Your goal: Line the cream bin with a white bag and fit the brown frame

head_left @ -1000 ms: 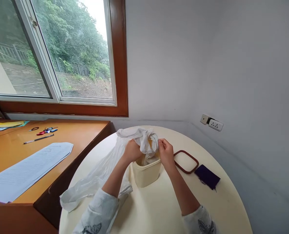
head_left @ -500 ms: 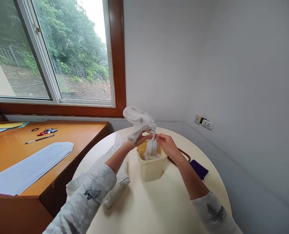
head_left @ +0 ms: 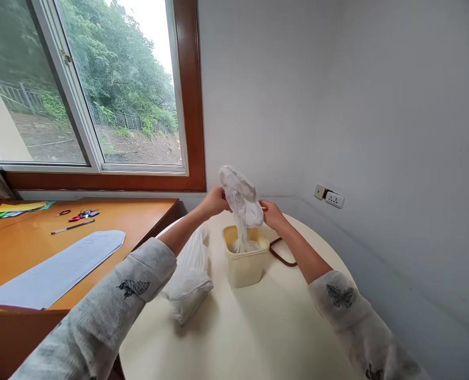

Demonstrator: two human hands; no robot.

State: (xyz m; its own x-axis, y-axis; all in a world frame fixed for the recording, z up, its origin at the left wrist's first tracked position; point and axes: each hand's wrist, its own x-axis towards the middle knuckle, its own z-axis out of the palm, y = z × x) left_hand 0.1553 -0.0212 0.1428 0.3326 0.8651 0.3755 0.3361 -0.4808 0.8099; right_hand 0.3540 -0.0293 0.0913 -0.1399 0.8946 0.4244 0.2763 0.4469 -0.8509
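Note:
Between my two hands a white plastic bag [head_left: 240, 196] is held up, its upper part bunched and its lower end hanging into a cream bin [head_left: 245, 268]. My left hand [head_left: 215, 201] is closed on the bag's left side, with the fingertips partly behind it. On the other side my right hand [head_left: 271, 213] pinches the bag's right edge. Another white plastic bag [head_left: 189, 282] lies on the round table [head_left: 254, 338], left of the bin and below my left forearm.
A brown loop-shaped handle [head_left: 284, 258] rests right of the bin. On the wooden desk [head_left: 139, 216] at left lie paper sheets [head_left: 60, 269], a pen [head_left: 73, 227], a bunch of small coloured items [head_left: 84, 215] and coloured papers [head_left: 16, 208]. A wall socket [head_left: 335, 199] is at right.
My hands have risen and moved apart, spreading the bag's gathered top. The left hand shifted left. The purple piece at the right is now hidden behind my right arm.

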